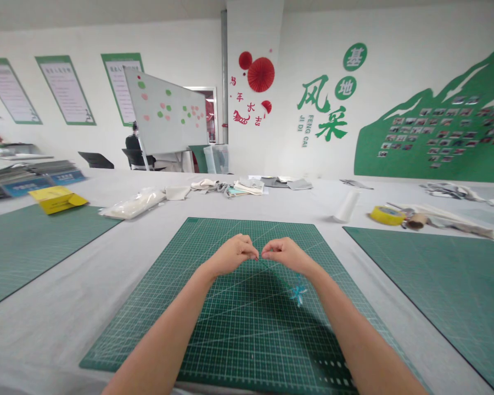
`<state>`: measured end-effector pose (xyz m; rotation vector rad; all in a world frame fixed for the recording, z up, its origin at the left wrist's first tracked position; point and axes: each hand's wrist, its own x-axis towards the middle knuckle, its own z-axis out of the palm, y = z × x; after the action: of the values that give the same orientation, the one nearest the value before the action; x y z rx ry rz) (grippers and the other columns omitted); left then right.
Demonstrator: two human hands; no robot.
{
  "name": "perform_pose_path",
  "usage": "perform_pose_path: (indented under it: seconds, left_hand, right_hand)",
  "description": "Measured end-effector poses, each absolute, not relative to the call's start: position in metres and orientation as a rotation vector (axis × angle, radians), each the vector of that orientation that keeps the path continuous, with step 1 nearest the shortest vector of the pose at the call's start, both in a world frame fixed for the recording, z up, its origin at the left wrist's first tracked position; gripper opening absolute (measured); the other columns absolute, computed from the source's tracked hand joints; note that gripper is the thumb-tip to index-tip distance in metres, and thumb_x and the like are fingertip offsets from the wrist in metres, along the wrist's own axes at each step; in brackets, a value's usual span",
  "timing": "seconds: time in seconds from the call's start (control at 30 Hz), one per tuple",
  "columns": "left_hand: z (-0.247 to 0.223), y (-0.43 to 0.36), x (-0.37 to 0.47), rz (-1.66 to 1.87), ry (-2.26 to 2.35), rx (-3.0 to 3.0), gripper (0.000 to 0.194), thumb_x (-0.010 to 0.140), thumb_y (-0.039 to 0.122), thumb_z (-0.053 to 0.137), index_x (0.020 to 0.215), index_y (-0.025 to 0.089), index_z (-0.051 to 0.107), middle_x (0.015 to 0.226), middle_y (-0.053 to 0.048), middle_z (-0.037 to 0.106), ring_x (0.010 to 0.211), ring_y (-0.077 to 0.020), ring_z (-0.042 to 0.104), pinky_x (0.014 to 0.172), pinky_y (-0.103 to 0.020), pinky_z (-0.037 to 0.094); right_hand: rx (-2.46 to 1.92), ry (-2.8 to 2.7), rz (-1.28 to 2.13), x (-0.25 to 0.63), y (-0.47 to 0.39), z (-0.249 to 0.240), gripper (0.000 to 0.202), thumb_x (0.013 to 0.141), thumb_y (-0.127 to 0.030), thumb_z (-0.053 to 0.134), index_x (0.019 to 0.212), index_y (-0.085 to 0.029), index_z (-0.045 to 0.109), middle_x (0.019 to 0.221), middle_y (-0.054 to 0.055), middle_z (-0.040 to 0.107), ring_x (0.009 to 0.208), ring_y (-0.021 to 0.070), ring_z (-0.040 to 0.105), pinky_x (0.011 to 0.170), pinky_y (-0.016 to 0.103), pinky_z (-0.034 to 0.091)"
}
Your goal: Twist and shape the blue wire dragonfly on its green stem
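Observation:
Over the middle of the green cutting mat, my left hand and my right hand face each other with fingertips pinched. Between them is the upper end of a thin green stem, which slants down to the right. A small light-blue flower with narrow petals is on the lower end of that stem, beside my right forearm. Both pinches are at the stem's tip; how each finger touches it is too small to make out.
More cutting mats lie to the left and right. Beyond are a yellow box, a plastic-wrapped bundle, fabric scraps, a white roll and yellow tape. A person sits by the whiteboard.

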<state>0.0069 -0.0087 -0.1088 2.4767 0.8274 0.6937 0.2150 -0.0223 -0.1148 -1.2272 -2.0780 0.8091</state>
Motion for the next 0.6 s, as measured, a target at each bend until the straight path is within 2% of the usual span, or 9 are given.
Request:
perform_pose_path:
  seconds: [0.13,0.27,0.33,0.4,0.5,0.6]
  left_hand:
    - [-0.102,-0.013,0.007,0.739,0.697,2.178,0.019,0.080,0.029,0.053,0.080,0.020,0.070,0.082,-0.003,0.055,0.078,-0.0139,0.053,0.075,-0.025,0.040]
    - [-0.109,-0.014,0.014,0.881,0.679,1.859,0.018,0.078,0.031,0.056,0.079,0.017,0.067,0.079,-0.002,0.056,0.069,-0.0111,0.051,0.068,-0.024,0.040]
    - [-0.118,-0.011,0.020,0.954,0.732,1.672,0.019,0.077,0.031,0.055,0.080,0.015,0.064,0.067,0.000,0.053,0.059,-0.0088,0.047,0.062,-0.022,0.039]
    - [-0.128,-0.007,0.025,1.021,0.786,1.511,0.021,0.078,0.033,0.053,0.082,0.014,0.061,0.065,0.001,0.053,0.051,-0.0066,0.044,0.053,-0.020,0.036]
    - [-0.140,-0.004,0.030,1.102,0.871,1.447,0.022,0.078,0.034,0.049,0.081,0.014,0.058,0.066,0.001,0.056,0.042,-0.0044,0.040,0.044,-0.018,0.030]
    - [-0.144,-0.005,0.032,1.164,0.999,1.548,0.021,0.078,0.033,0.048,0.078,0.014,0.059,0.064,0.001,0.058,0.040,-0.0053,0.041,0.042,-0.019,0.032]
  right_hand:
    - [-1.090,-1.887,1.301,0.219,-0.021,-0.115,0.026,0.069,-0.040,0.064,0.075,-0.015,0.065,0.049,-0.007,0.042,0.044,0.0053,0.028,0.042,0.020,0.020]
    - [-1.051,-1.667,1.418,0.215,-0.021,-0.119,0.029,0.066,-0.043,0.067,0.074,-0.015,0.062,0.049,-0.008,0.038,0.042,0.0043,0.023,0.041,0.020,0.015]
    - [-1.057,-1.543,1.354,0.208,-0.020,-0.123,0.028,0.067,-0.042,0.067,0.075,-0.015,0.062,0.048,-0.008,0.036,0.041,0.0043,0.020,0.040,0.020,0.014]
    - [-1.104,-1.482,1.237,0.200,-0.018,-0.128,0.027,0.069,-0.041,0.064,0.075,-0.016,0.062,0.046,-0.008,0.035,0.041,0.0047,0.019,0.040,0.021,0.015]
    - [-1.175,-1.565,0.942,0.189,-0.018,-0.137,0.025,0.073,-0.040,0.060,0.071,-0.015,0.063,0.049,-0.006,0.044,0.043,0.0067,0.029,0.043,0.021,0.023]
    - [-1.290,-1.726,0.548,0.180,-0.024,-0.140,0.024,0.078,-0.036,0.053,0.070,-0.017,0.064,0.052,-0.003,0.051,0.048,0.0099,0.041,0.048,0.022,0.027]
